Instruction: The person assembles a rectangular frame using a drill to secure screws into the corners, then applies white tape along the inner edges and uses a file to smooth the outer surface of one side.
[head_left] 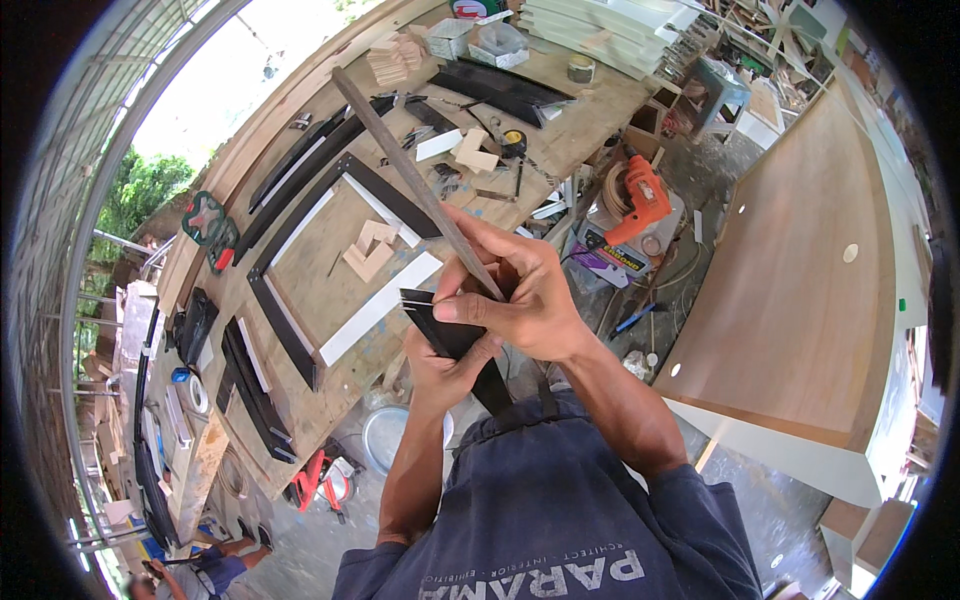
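My left hand (440, 372) is closed round a black strip (455, 333), whose far end is cut at an angle and shows a thin pale edge. The strip's lower part runs down toward my waist. My right hand (525, 295) grips a long, narrow grey file (405, 165) by its near end; its far tip points up and left over the workbench. The right thumb lies on the black strip's end, close to the pale edge. Both hands are together just in front of the bench's near edge.
On the wooden workbench (350, 375) lie a black angled frame (285, 325), a white strip (380, 308), small wooden frames (370, 250) and a tape measure (513, 142). An orange drill (638, 200) stands right, beside a large wooden panel (790, 270). Another person (190, 575) sits lower left.
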